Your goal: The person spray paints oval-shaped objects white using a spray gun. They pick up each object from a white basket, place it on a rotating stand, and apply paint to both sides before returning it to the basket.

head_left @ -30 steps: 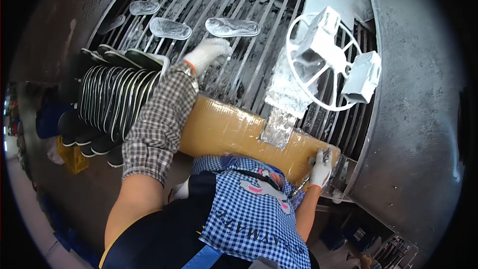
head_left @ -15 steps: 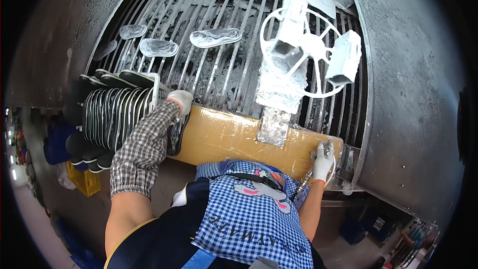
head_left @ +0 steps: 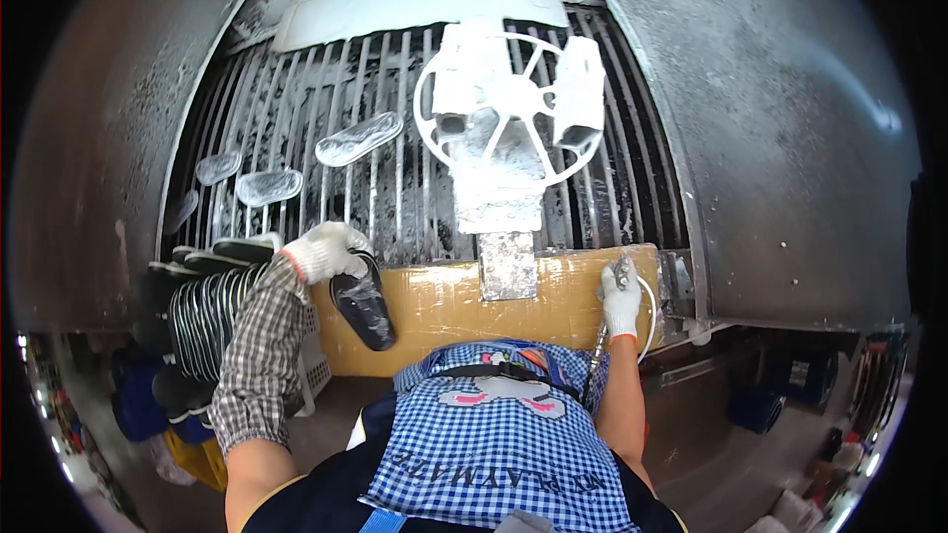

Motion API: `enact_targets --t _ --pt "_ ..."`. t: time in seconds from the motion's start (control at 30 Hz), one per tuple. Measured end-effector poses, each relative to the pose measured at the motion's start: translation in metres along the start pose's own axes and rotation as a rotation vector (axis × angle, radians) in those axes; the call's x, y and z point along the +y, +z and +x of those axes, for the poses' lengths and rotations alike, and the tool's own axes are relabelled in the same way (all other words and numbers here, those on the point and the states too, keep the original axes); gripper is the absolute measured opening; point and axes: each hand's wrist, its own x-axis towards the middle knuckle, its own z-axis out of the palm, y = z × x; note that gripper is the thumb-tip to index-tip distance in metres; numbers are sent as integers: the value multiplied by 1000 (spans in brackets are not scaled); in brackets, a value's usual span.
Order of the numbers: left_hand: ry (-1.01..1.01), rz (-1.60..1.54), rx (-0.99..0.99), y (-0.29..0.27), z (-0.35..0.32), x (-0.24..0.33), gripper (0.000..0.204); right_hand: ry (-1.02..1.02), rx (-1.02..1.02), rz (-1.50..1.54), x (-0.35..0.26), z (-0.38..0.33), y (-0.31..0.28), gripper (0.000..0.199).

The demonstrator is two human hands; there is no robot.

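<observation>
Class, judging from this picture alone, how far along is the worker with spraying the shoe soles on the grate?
Done: four whitish coated soles lie on the grate. In hand: the left hand holds one black sole; the right hand grips a spray gun. Left: a full stack of black soles waits beside the grate.

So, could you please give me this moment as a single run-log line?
left hand: holds black shoe sole | right hand: grips spray gun | soles on grate: four clear soles | rack: black soles upright
</observation>
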Motion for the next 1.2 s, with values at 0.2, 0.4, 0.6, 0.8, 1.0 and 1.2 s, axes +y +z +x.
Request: enact_targets --t 0.2,0.4,0.6,0.8,1.0,1.2 --pt "416 -534 223 -15 -30 97 45 -42 5 -51 14 8 -4 50" --pt "611 -878 519 -53 -23 181 47 -177 67 -193 45 19 -12 58" --pt "632 -926 624 -122 27 214 40 -82 3 -211 16 7 -9 70" --pt "649 -907 588 -140 55 229 38 -76 33 -272 15 6 -14 70" --pt "591 -795 576 -146 79 219 37 -72 32 -291 8 2 -13 70" --pt "497 -502 671 -144 77 221 43 -63 26 -256 9 3 -11 68"
